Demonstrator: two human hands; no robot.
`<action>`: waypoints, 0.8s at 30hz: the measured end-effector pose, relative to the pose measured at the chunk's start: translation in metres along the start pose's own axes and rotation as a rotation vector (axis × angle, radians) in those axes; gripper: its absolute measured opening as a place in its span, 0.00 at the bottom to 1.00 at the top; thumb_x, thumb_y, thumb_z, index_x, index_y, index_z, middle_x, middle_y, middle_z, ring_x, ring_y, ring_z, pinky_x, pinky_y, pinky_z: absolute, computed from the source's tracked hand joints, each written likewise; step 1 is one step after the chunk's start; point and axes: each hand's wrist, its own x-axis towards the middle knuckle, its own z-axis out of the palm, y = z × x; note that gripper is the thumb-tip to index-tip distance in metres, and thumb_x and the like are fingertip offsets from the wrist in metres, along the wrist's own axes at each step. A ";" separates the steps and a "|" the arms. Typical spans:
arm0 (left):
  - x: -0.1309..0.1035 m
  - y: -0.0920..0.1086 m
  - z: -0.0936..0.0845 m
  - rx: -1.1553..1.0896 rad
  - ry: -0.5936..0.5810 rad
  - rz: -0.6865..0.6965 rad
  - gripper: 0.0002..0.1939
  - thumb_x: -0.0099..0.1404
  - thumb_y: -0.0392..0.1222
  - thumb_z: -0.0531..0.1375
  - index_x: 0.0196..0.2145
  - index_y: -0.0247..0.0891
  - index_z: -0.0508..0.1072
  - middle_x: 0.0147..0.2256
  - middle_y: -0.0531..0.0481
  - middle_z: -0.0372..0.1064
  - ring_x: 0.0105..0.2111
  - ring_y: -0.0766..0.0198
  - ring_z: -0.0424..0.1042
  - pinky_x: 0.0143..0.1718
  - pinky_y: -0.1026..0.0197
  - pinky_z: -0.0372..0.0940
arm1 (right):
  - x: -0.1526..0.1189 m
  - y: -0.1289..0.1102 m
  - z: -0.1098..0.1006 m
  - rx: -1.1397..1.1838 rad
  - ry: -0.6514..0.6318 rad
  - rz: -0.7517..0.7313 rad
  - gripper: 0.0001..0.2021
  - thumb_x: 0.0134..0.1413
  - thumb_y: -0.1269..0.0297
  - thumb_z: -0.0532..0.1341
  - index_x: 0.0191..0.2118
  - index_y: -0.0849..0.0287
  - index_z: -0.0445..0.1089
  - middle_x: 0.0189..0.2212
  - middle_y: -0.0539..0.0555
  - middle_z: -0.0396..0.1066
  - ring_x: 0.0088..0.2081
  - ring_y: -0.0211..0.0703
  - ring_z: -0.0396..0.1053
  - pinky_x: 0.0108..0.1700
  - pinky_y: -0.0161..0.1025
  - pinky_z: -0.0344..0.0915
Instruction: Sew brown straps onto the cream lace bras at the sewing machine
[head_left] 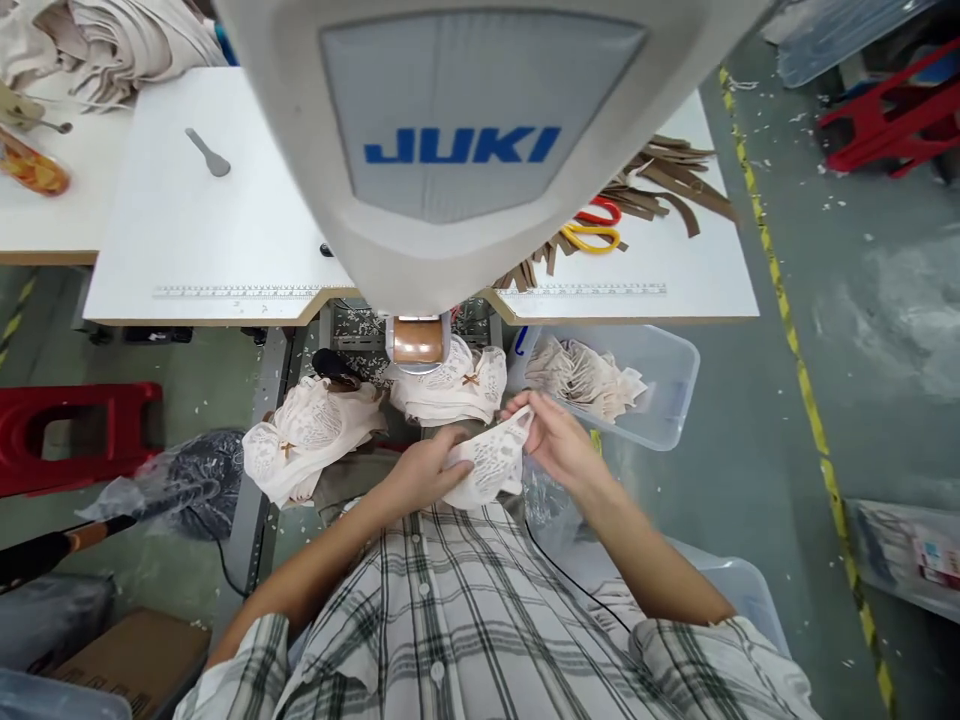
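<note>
Between my two hands is a cream lace bra cup, held just above my lap. My left hand grips its left edge, thumb on top of the lace. Fingers of my right hand pinch its upper right tip. Right ahead, a cream lace bra with a small brown bow lies under the head of the JUKI sewing machine. To the left, more cream lace bras with a brown bow rest in a pile. The needle area is hidden behind the machine head.
A clear plastic bin with stacked cream pieces stands to the right. On the white table lie scissors with red and yellow handles, brown strips and a grey tool. A red stool is at left.
</note>
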 end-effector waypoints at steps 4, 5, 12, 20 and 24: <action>-0.007 -0.020 -0.024 0.116 -0.088 -0.022 0.15 0.69 0.48 0.52 0.29 0.38 0.70 0.24 0.53 0.66 0.25 0.64 0.64 0.27 0.63 0.52 | 0.014 -0.040 -0.033 0.266 0.103 -0.018 0.10 0.53 0.60 0.69 0.30 0.57 0.68 0.22 0.43 0.67 0.25 0.31 0.69 0.33 0.32 0.73; -0.010 -0.024 -0.033 0.124 -0.078 -0.032 0.16 0.70 0.48 0.51 0.28 0.38 0.70 0.24 0.53 0.67 0.25 0.64 0.64 0.27 0.63 0.53 | 0.018 -0.049 -0.044 0.309 0.137 -0.028 0.10 0.55 0.62 0.67 0.30 0.57 0.67 0.20 0.41 0.64 0.23 0.30 0.67 0.33 0.32 0.73; -0.019 -0.064 -0.087 0.173 0.142 -0.213 0.15 0.65 0.51 0.55 0.35 0.39 0.76 0.31 0.49 0.75 0.31 0.58 0.72 0.32 0.62 0.62 | 0.034 -0.095 -0.107 0.402 0.426 -0.230 0.14 0.69 0.62 0.54 0.30 0.58 0.63 0.14 0.38 0.55 0.15 0.26 0.57 0.25 0.28 0.68; 0.006 -0.086 -0.074 0.315 0.664 -0.418 0.22 0.68 0.44 0.51 0.58 0.35 0.61 0.37 0.43 0.75 0.38 0.52 0.75 0.39 0.55 0.66 | 0.047 -0.124 -0.109 0.287 0.444 -0.560 0.12 0.64 0.57 0.62 0.32 0.58 0.65 0.17 0.38 0.52 0.15 0.24 0.49 0.22 0.24 0.61; 0.017 -0.062 -0.075 0.397 0.709 -0.327 0.17 0.68 0.38 0.48 0.52 0.33 0.67 0.38 0.36 0.74 0.43 0.46 0.74 0.45 0.47 0.64 | 0.045 -0.093 -0.059 -0.117 0.325 -0.630 0.16 0.51 0.50 0.69 0.31 0.55 0.67 0.17 0.40 0.52 0.17 0.28 0.50 0.19 0.27 0.55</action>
